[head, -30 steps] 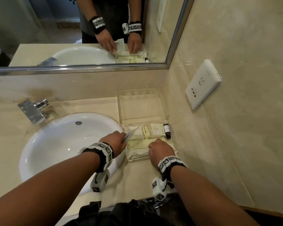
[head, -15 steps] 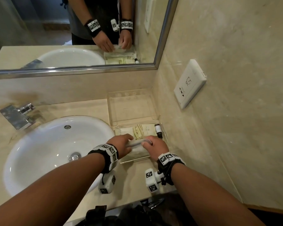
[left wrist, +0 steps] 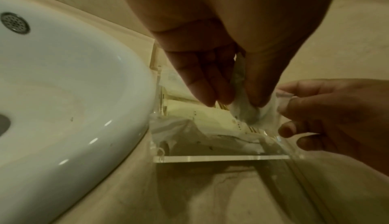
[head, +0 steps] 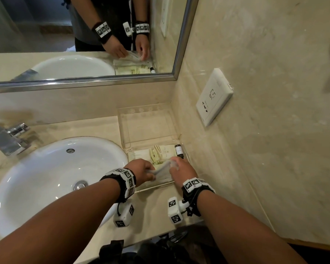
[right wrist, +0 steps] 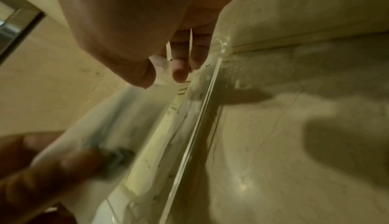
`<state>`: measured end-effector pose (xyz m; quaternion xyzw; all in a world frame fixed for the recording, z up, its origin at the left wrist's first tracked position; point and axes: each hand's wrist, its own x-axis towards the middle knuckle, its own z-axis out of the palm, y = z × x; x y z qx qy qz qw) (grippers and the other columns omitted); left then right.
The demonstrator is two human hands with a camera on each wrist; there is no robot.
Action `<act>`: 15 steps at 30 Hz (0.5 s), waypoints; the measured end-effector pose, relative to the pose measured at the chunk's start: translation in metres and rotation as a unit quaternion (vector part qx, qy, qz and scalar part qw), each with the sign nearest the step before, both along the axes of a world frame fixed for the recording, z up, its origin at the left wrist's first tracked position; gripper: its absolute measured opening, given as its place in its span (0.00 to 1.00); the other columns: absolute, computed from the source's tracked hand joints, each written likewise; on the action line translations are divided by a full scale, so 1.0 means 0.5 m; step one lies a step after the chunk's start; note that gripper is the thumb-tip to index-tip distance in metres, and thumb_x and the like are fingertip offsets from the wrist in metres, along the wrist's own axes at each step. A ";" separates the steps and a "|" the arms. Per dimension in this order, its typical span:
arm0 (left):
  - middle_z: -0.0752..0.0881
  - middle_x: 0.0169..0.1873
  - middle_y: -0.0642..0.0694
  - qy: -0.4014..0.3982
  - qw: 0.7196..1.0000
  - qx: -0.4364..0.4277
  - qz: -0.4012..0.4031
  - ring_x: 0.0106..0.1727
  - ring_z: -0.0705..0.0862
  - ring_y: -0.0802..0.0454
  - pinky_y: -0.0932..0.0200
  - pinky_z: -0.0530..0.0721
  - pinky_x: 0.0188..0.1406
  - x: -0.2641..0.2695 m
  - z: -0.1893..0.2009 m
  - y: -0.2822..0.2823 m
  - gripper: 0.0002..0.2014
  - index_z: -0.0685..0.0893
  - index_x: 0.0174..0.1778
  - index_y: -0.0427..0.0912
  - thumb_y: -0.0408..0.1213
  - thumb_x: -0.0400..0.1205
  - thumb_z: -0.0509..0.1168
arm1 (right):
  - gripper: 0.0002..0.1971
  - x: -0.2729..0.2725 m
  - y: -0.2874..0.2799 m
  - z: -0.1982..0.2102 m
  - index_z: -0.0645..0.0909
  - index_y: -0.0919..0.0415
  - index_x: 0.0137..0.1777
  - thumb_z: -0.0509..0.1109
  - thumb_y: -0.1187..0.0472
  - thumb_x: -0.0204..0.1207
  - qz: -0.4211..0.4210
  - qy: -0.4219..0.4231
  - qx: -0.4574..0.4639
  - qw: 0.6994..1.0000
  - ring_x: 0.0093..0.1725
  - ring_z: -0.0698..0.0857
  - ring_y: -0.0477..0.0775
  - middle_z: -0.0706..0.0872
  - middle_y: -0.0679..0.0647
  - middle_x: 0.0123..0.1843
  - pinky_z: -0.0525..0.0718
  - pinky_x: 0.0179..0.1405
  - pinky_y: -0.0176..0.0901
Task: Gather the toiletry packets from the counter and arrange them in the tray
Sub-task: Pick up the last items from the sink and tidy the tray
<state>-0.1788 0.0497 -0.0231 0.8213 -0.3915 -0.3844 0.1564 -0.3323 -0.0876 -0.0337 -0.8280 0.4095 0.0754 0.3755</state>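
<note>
Lower centre, over the tray [head: 156,188]: left hand [head: 141,169] and right hand [head: 183,171] pinch one packet [head: 163,171]; best lowered flat beside the others.

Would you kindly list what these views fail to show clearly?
- Print on the dark bottle: too small, head view.
- Near end of the tray: covered by the left hand and right hand, head view.
- The clear packet they hold: motion-blurred, right wrist view.
</note>
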 end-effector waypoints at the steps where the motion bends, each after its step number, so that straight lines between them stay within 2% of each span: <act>1: 0.88 0.46 0.53 0.005 1.000 -0.010 0.000 0.49 0.84 0.54 0.61 0.79 0.47 -0.003 -0.001 -0.003 0.14 0.88 0.52 0.53 0.49 0.72 0.77 | 0.27 -0.001 0.003 0.004 0.72 0.45 0.78 0.63 0.56 0.77 0.009 0.001 -0.018 1.000 0.69 0.80 0.52 0.73 0.48 0.78 0.78 0.69 0.46; 3: 0.88 0.43 0.52 0.015 0.999 -0.031 -0.006 0.46 0.84 0.54 0.61 0.77 0.43 -0.007 0.000 -0.008 0.10 0.88 0.48 0.53 0.48 0.73 0.76 | 0.29 -0.003 0.012 0.011 0.73 0.41 0.76 0.64 0.57 0.73 0.019 -0.015 -0.054 0.998 0.67 0.81 0.49 0.67 0.41 0.79 0.79 0.68 0.45; 5: 0.88 0.39 0.52 0.034 0.998 -0.055 0.001 0.43 0.84 0.53 0.60 0.78 0.41 -0.007 0.003 -0.012 0.06 0.86 0.43 0.54 0.45 0.74 0.76 | 0.29 0.000 0.024 0.023 0.75 0.41 0.74 0.65 0.59 0.72 0.055 -0.028 -0.085 0.994 0.64 0.82 0.48 0.65 0.39 0.79 0.82 0.65 0.47; 8: 0.87 0.36 0.50 0.074 0.991 -0.097 0.047 0.37 0.84 0.53 0.52 0.85 0.41 -0.005 0.007 -0.015 0.07 0.83 0.39 0.52 0.39 0.75 0.76 | 0.22 0.009 0.042 0.034 0.80 0.47 0.70 0.67 0.55 0.75 0.153 -0.044 -0.157 0.975 0.57 0.83 0.50 0.75 0.45 0.72 0.86 0.56 0.50; 9: 0.88 0.37 0.48 0.093 0.987 -0.113 0.069 0.38 0.85 0.52 0.47 0.88 0.44 -0.003 0.007 -0.014 0.08 0.83 0.43 0.52 0.38 0.75 0.75 | 0.19 0.010 0.046 0.036 0.82 0.49 0.68 0.67 0.53 0.77 0.170 -0.048 -0.179 0.968 0.55 0.84 0.51 0.79 0.47 0.67 0.86 0.54 0.50; 11: 0.88 0.41 0.45 0.120 0.977 -0.141 0.104 0.40 0.88 0.49 0.45 0.90 0.45 0.001 0.004 -0.012 0.14 0.82 0.55 0.54 0.36 0.76 0.74 | 0.15 0.013 0.050 0.033 0.85 0.52 0.61 0.65 0.48 0.79 0.164 -0.039 -0.204 0.964 0.53 0.84 0.54 0.84 0.50 0.58 0.84 0.50 0.49; 13: 0.90 0.41 0.45 0.137 0.967 -0.161 0.141 0.40 0.91 0.48 0.45 0.91 0.43 0.005 0.005 -0.013 0.23 0.76 0.68 0.57 0.37 0.79 0.72 | 0.14 0.015 0.053 0.033 0.85 0.52 0.49 0.63 0.44 0.81 0.129 -0.023 -0.198 0.971 0.46 0.82 0.52 0.83 0.49 0.49 0.82 0.45 0.48; 15: 0.90 0.42 0.47 0.143 0.957 -0.177 0.177 0.40 0.91 0.50 0.46 0.91 0.42 0.011 0.001 -0.017 0.27 0.70 0.74 0.58 0.40 0.80 0.70 | 0.15 0.022 0.056 0.039 0.79 0.52 0.41 0.61 0.43 0.82 0.093 -0.015 -0.186 0.978 0.40 0.79 0.52 0.81 0.48 0.43 0.80 0.40 0.47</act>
